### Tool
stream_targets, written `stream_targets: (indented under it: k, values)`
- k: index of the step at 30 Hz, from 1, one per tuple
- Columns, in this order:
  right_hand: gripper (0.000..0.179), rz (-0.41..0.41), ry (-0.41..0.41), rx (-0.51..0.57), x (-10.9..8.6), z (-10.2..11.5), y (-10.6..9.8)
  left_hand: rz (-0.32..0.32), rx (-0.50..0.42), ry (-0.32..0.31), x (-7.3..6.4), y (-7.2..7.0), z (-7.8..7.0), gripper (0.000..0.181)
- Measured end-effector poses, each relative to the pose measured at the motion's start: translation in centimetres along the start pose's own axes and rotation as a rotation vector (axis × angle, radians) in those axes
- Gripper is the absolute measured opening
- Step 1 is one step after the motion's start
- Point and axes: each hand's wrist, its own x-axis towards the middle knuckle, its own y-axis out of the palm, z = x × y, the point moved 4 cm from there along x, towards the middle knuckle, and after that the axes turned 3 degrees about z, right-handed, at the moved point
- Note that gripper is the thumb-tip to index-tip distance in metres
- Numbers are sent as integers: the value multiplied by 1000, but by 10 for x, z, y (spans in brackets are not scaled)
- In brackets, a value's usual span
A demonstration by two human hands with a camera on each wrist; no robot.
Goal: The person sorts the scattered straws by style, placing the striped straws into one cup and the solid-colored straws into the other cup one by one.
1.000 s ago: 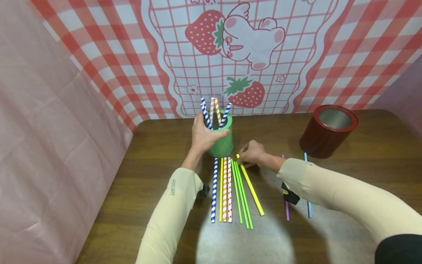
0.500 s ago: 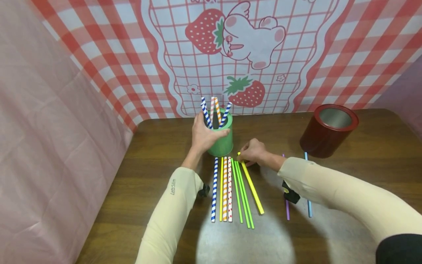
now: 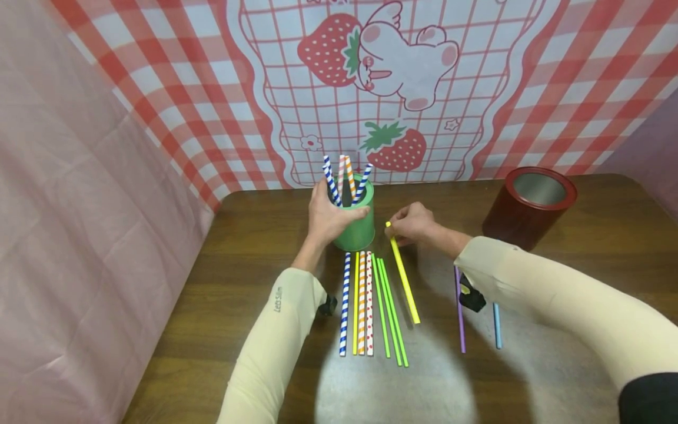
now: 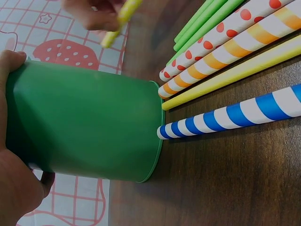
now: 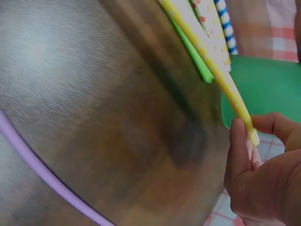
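Note:
My left hand (image 3: pixel 324 217) grips the upper part of a green can (image 3: pixel 354 237) that stands upright near the back of the table. Several striped paper straws (image 3: pixel 348 176), blue, pink and orange with white, lean inside it. Between thumb and fingers my right hand (image 3: pixel 415 222) pinches a yellow straw with white dots (image 5: pixel 216 70) close to its far end. That straw hangs slanted above the wood, right of the can. In front of the can lie a blue-striped straw (image 3: pixel 344 306), a yellow one (image 3: pixel 355 312), an orange-striped one (image 3: pixel 362 312), a red-dotted one (image 3: pixel 369 306) and several green straws (image 3: pixel 392 315).
A dark red can (image 3: pixel 519 212) with an open top stands at the back right. A purple straw (image 3: pixel 460 318) and a light blue straw (image 3: pixel 497 330) lie partly beneath the right forearm. Behind the wooden table (image 3: pixel 238 294) hangs a checked cloth (image 3: pixel 196 76) with strawberry prints.
My right hand has raised the yellow dotted straw off the table and moved it away from me, slightly right. The left hand and green can have stayed in place.

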Motion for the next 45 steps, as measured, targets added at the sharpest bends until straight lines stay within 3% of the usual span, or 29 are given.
stream_targets:
  k: [12, 23, 34, 45]
  values:
    - [26, -102, -109, 125, 3, 63, -38, -8, 6, 15, 1, -1, 0, 95]
    - [17, -227, -213, 220, -7, 114, -73, -4, -11, 14, 2, -1, 0, 92]
    - [16, -282, -233, 291, -12, 145, -83, -5, -21, 31, 1, 0, 2, 93]
    - [27, -339, -262, 446, -14, 165, -86, -12, -25, 38, 2, 1, 1, 88]
